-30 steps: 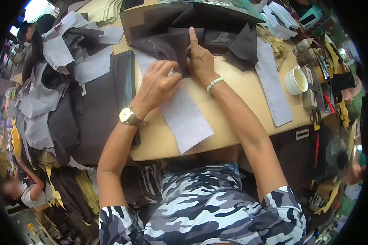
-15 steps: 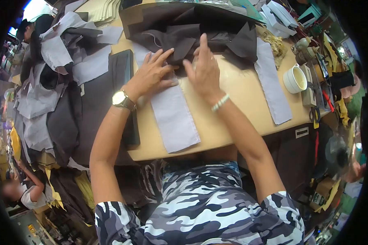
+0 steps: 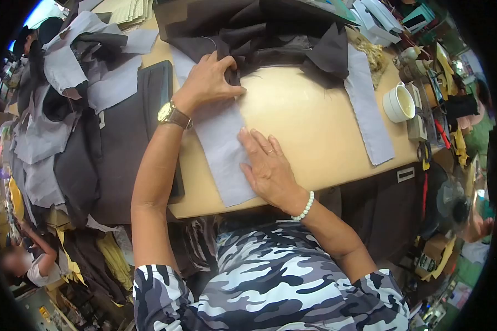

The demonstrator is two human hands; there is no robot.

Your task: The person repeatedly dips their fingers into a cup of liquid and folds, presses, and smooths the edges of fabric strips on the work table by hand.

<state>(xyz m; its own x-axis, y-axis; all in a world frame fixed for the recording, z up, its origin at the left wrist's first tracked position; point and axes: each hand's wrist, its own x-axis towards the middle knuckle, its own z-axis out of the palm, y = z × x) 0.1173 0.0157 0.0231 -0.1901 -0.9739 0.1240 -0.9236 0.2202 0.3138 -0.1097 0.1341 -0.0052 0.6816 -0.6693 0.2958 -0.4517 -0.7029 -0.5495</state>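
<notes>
My left hand [image 3: 212,80] is at the upper end of a pale grey cloth strip [image 3: 221,157], its fingers bent round the edge of the dark brown fabric [image 3: 270,36]. The thumb stretches out to the right, over the strip's side. My right hand [image 3: 268,171] lies flat on the lower right edge of the same strip, fingers extended and holding nothing. The dark fabric is bunched along the back of the table, with a second pale grey strip [image 3: 367,110] hanging down from its right end.
A pile of grey and dark cloth pieces [image 3: 55,127] covers the left side, beside a long dark board [image 3: 163,83]. At the right of the tabletop [image 3: 303,127] stand a white cup [image 3: 398,103] and scissors [image 3: 424,153]. Another person [image 3: 33,259] is at the lower left.
My right hand has come down from the dark fabric to the strip's lower right edge. My left hand has moved slightly up and its fingers have curled in. The strip has shifted slightly left.
</notes>
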